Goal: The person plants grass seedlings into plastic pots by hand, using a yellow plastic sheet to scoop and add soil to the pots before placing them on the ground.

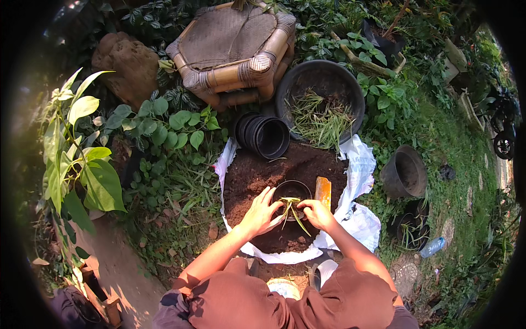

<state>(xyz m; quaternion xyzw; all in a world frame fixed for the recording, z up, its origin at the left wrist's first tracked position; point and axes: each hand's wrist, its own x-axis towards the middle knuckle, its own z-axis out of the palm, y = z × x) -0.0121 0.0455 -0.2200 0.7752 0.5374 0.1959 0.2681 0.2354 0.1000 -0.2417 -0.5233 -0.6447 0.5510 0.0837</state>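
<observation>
A small black plastic pot (292, 187) stands on dark soil (250, 177) heaped in an opened white sack (357, 164). A small plant with narrow green leaves (292, 209) is at the pot's near side, between my hands. My left hand (261, 211) rests at the pot's left rim, fingers spread, thumb near the leaves. My right hand (316, 213) has its fingers bent at the plant's right side; whether they pinch it is unclear. An orange scoop-like piece (323, 191) lies on the soil just beyond my right hand.
Stacked black pots (267, 135) lie at the soil's far edge. Behind them are a wide black basin (320, 103) holding grassy plants (322, 117) and a bamboo stool (230, 45). At right are an empty pot (404, 172) and a plastic bottle (432, 247). A leafy plant (98, 181) rises at left.
</observation>
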